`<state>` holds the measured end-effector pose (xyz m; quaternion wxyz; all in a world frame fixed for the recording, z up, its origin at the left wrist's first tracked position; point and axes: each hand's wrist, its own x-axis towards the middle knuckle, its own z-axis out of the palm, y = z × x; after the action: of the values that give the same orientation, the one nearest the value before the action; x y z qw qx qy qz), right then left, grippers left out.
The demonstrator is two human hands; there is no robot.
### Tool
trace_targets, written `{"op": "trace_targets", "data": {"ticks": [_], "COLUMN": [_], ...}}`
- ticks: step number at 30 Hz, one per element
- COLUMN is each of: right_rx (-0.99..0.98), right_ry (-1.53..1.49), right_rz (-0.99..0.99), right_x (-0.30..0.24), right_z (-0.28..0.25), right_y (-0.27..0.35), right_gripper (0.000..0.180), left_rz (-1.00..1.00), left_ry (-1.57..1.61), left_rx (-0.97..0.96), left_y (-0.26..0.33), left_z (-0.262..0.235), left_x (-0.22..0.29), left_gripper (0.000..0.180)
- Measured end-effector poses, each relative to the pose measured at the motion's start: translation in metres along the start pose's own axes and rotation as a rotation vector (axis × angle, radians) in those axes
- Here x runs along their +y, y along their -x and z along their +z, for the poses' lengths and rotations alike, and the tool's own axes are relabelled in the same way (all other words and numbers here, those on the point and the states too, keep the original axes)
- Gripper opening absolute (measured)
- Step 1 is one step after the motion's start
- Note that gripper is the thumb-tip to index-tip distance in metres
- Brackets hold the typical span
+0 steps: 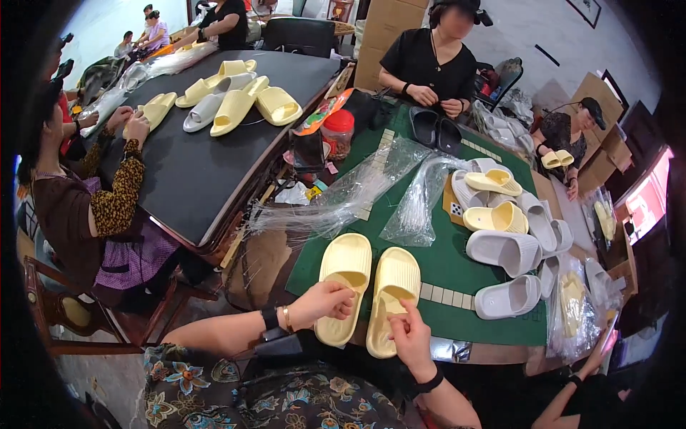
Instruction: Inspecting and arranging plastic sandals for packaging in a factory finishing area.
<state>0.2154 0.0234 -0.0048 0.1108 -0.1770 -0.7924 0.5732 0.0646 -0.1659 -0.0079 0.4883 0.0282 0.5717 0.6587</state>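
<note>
A pair of pale yellow slide slippers lies side by side in front of me at the green table's near edge, toes pointing away. Over the left slipper [345, 259] is my left hand [323, 303], its fingers curled in and closed near the foot opening. My right hand [412, 336] is above the right slipper [397, 275], thumb and forefinger drawn together. Whatever thin thing the fingertips may hold is too small to make out. Just beyond the slippers are a loose bundle of clear plastic strands [332, 211] and a second clear bundle [414, 214].
Grey slippers [504, 250] and yellow slippers [496, 217] crowd the green tabletop [436, 263] on the right, beside bagged slippers [574, 304]. A red-lidded jar [338, 134] stands farther back. Co-workers sit around, one at the black table [196, 168] with more slippers.
</note>
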Motion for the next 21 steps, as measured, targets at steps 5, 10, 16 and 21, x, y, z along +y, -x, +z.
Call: {"op": "trace_targets", "data": {"ticks": [5,10,16,21], "right_rx": [-0.029,-0.09,-0.128,-0.083], "right_ry": [0.481,0.685,0.705,0.641], "right_rz": [-0.432,-0.537,-0.527,-0.372], "right_x": [0.003,-0.007,-0.01,-0.013], "right_z": [0.0,0.011,0.012,0.018], "right_y": [0.001,0.005,0.025,0.01], "right_gripper": [0.037,0.039,0.033,0.033], "left_rz": [0.861,0.921,0.84,0.97], "left_ry": [-1.226,-1.374,-1.408,-1.279], "left_rx": [0.1,0.056,-0.08,-0.018], "left_y": [0.017,0.032,0.052,0.042], "left_z": [0.001,0.014,0.021,0.016], "left_x": [-0.004,-0.024,-0.034,-0.026], "left_gripper": [0.044,0.058,0.052,0.039]}}
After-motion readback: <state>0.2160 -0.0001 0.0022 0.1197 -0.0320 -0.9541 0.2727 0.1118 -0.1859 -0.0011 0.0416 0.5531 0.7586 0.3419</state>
